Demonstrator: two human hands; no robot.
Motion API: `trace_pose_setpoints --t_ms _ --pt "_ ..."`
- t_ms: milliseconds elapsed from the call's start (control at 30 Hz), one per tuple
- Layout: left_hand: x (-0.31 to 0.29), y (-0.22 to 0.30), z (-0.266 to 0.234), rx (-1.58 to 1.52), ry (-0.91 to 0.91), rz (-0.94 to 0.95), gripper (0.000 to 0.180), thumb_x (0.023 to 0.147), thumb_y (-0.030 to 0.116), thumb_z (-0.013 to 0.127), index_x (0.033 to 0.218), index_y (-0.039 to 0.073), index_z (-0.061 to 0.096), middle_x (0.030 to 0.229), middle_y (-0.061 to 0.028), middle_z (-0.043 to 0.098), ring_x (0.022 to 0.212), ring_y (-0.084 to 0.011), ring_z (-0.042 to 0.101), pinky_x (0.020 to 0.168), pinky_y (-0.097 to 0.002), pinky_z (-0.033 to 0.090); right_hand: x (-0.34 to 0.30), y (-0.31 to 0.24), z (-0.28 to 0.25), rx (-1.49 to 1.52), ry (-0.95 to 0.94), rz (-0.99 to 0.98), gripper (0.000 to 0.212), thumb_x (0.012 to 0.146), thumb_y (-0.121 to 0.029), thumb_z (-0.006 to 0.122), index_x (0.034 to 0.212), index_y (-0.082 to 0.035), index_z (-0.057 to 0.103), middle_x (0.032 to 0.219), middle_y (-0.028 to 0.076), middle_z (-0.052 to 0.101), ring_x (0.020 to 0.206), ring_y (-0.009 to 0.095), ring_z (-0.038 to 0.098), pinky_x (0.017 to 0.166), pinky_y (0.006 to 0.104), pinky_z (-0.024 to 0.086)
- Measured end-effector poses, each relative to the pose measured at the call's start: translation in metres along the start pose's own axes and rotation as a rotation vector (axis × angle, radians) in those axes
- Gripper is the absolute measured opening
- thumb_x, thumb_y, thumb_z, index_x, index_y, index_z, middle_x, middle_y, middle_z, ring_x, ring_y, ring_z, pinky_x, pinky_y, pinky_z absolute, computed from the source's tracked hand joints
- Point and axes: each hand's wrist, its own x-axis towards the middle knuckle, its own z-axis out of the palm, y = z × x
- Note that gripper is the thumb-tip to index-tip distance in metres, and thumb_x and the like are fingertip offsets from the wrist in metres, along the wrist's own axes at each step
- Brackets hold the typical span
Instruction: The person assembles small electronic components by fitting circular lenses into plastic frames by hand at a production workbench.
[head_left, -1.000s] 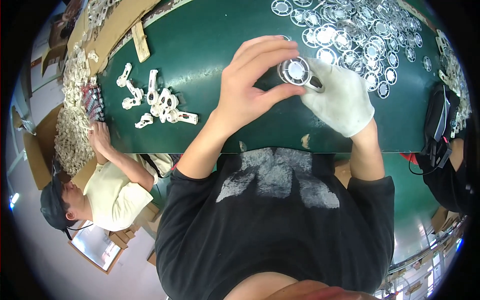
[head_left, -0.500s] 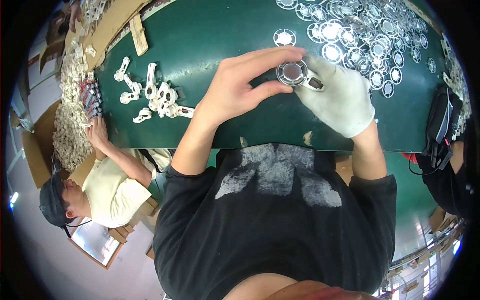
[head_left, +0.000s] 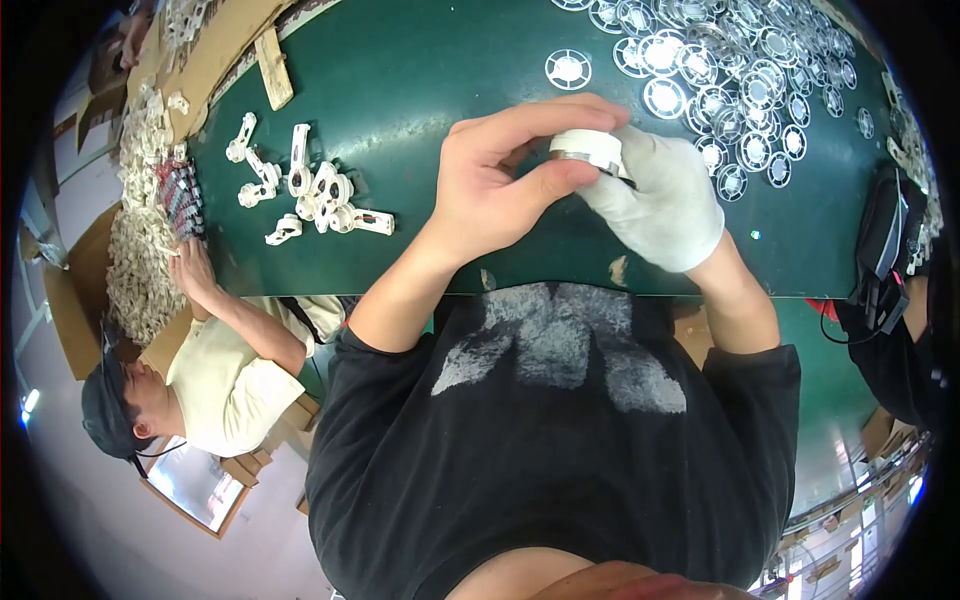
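Between my two hands is a white plastic part with a round head and a silver ring at its rim (head_left: 588, 146), turned so its side wall shows. My bare left hand (head_left: 510, 180) is closed on it, thumb below and fingers curved over the far side. The right hand (head_left: 665, 195), in a white glove, is closed round the other end, which its fingers hide. Left of my hands, several white parts of a like shape (head_left: 325, 195) lie in a loose group on the green table (head_left: 420, 80).
A heap of clear round discs with silver centres (head_left: 750, 85) covers the far right, one disc (head_left: 568, 69) apart from it. A wooden strip (head_left: 273, 68) lies far left. A co-worker's hand (head_left: 195, 270) is by a pile of white parts (head_left: 140, 250). A black bag (head_left: 885, 230) sits right.
The white part has tipped over between my hands: its round silver face showed before, now its white side does. My gloved right hand has shifted slightly left.
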Motion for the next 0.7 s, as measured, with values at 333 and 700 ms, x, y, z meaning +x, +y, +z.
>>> trace_pose_setpoints --t_ms 333,700 --pt "0.064 -0.03 -0.084 0.095 0.134 -0.575 0.027 0.096 0.029 0.072 0.104 0.003 0.076 0.085 -0.0012 0.07 0.072 -0.01 0.064 0.063 -0.0256 0.052 0.012 -0.012 -0.01 0.022 -0.034 0.339 0.043 0.1 -0.023 0.059 0.137 -0.002 0.057 0.095 0.012 0.072 0.089 0.021 0.069 0.085 0.0343 0.051" --pt "0.003 0.047 -0.164 1.378 0.474 -0.434 0.043 0.092 0.039 0.073 0.112 0.001 0.072 0.09 -0.0127 0.074 0.081 -0.0217 0.071 0.078 -0.0341 0.056 0.003 0.002 -0.002 0.179 0.043 0.261 0.032 0.101 -0.017 0.06 0.129 -0.003 0.064 0.092 0.01 0.072 0.08 0.015 0.068 0.08 0.0287 0.053"
